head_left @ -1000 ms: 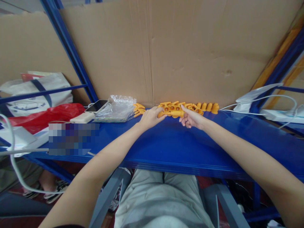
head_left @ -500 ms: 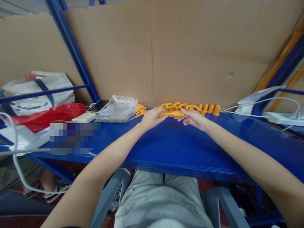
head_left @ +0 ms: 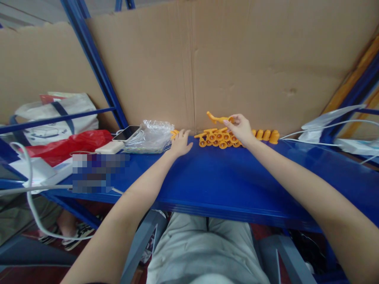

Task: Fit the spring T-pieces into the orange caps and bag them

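My right hand (head_left: 242, 127) holds up an orange plastic piece with a bent stem (head_left: 216, 117) between thumb and fingers, its stem pointing left. Just below that hand, a stack of similar orange pieces (head_left: 218, 138) lies with round cup-like ends toward me. To the right of the stack, several orange rounded caps (head_left: 267, 136) stand in a row. My left hand (head_left: 180, 144) is open, fingers spread, over a small group of orange stemmed pieces (head_left: 174, 133); it partly hides them, and whether it touches them I cannot tell.
A clear plastic bag (head_left: 155, 136), a phone (head_left: 128, 133) and a white power bank (head_left: 110, 148) lie on the left of the blue table (head_left: 207, 177). Behind stands a cardboard wall (head_left: 251, 67). White cables and a power strip (head_left: 355, 145) are at the right.
My right hand has risen with an orange piece above the stack. My left hand has left the stack, moved left to the smaller group and spread its fingers.
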A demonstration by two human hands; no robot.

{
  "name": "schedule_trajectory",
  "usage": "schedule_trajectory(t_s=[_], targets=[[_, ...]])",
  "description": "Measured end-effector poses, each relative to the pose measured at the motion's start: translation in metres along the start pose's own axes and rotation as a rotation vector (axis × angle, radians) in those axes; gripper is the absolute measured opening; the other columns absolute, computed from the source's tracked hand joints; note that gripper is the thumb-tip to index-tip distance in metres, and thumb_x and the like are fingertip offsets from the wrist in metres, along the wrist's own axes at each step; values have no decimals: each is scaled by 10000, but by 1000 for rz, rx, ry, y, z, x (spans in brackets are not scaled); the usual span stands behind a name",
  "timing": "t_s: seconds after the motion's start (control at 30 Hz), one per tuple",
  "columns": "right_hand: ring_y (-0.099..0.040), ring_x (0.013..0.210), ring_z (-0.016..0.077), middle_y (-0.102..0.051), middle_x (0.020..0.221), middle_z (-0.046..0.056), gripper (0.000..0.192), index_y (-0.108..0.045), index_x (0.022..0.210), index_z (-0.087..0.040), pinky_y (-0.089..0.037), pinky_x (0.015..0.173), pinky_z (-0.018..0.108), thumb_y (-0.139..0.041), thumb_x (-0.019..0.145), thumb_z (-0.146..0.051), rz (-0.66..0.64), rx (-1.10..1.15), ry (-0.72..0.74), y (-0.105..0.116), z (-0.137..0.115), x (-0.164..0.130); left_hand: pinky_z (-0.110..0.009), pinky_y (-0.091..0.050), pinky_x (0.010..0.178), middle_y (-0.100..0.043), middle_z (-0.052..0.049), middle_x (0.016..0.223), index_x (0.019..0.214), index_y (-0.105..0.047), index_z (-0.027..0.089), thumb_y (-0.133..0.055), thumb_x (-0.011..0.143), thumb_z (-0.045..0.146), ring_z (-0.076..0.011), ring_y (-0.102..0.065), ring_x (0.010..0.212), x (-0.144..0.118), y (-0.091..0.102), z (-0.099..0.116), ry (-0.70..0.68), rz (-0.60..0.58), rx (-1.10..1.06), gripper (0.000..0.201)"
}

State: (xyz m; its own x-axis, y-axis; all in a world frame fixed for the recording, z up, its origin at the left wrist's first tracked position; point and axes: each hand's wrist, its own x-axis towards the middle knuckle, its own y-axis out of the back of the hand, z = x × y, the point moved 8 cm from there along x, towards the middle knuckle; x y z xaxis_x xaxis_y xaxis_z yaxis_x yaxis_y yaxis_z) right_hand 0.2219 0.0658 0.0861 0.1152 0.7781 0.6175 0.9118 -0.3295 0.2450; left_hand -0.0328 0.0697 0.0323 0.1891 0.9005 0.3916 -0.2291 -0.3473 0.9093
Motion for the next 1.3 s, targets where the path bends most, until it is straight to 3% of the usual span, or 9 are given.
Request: schedule_trajectory(t_s=[0.1, 0.2, 0.3, 0.43, 0.63, 0.83, 1.03, 1.17, 1.3], targets=[[-668, 853, 239, -735, 975, 96, 296, -593, 1074, -193, -476, 770, 367, -663, 911, -430, -50, -391, 205, -26, -17, 0, -621, -309, 1190, -199, -151, 1701, 1601, -292, 239, -505, 964, 406, -394, -249, 1539, -3, -17, -19, 166, -214, 85, 692], [-662, 949, 284, -740, 1062, 164, 257, -613, 1131, -153, -400, 852, 390, -576, 973, -353, -208, -810, 427, -64, -37, -16, -630, -286, 1195, -165, -117, 1716, 1612, -267, 293, -403, 996, 464, -368, -217, 1557, -6, -28, -29, 240, -352, 104, 653], [-659, 1015, 305, -738, 1085, 207, 270, -627, 1178, -113, -342, 892, 390, -524, 1004, -292, -364, -1096, 546, -96, -43, -31, -631, -299, 1189, -214, -103, 1706, 1597, -305, 306, -352, 1005, 445, -355, -266, 1543, -4, -29, -31, 223, -376, 127, 610], [-653, 1077, 308, -735, 1140, 214, 285, -642, 1226, -108, -320, 905, 390, -504, 1012, -235, -446, -1235, 505, -115, -37, -33, -616, -364, 1155, -354, -108, 1649, 1566, -372, 304, -353, 993, 346, -337, -361, 1501, 0, -26, -32, 189, -345, 144, 575], [-642, 1113, 320, -726, 1205, 210, 332, -665, 1261, -113, -323, 928, 435, -546, 979, -242, -482, -1210, 373, -119, -25, -29, -663, -404, 1093, -578, -91, 1490, 1454, -539, 315, -480, 877, 172, -368, -473, 1413, 7, -25, -38, 140, -217, 113, 597], [-609, 1222, 335, -684, 1319, 201, 458, -588, 1418, -186, -353, 963, 479, -453, 980, -210, -561, -1186, 311, -121, -21, -34, -631, -487, 1003, -686, -118, 1341, 1271, -697, 298, -567, 847, 162, -391, -596, 1276, 16, -25, -45, 76, -106, 32, 464], [-552, 1317, 365, -584, 1449, 228, 676, -377, 1585, -127, -373, 1045, 549, -480, 921, -205, -607, -1149, 271, -111, -17, -33, -489, -549, 943, -721, -105, 1263, 1193, -730, 281, -633, 871, 307, -345, -657, 1163, 18, -23, -43, 34, -66, 33, 338], [-539, 1331, 362, -559, 1482, 213, 644, -401, 1574, -136, -357, 1078, 560, -474, 939, -223, -613, -1125, 264, -94, -17, -30, -478, -538, 966, -719, -111, 1230, 1129, -747, 263, -634, 877, 315, -344, -648, 1170, 11, -18, -34, 89, -89, 71, 281], [-544, 1320, 364, -573, 1473, 193, 594, -478, 1524, -162, -385, 1048, 555, -488, 933, -222, -634, -1134, 305, -75, -16, -33, -510, -495, 1032, -675, -142, 1272, 1089, -754, 211, -639, 864, 262, -360, -602, 1243, 7, -1, -12, 31, 12, 56, 258]])
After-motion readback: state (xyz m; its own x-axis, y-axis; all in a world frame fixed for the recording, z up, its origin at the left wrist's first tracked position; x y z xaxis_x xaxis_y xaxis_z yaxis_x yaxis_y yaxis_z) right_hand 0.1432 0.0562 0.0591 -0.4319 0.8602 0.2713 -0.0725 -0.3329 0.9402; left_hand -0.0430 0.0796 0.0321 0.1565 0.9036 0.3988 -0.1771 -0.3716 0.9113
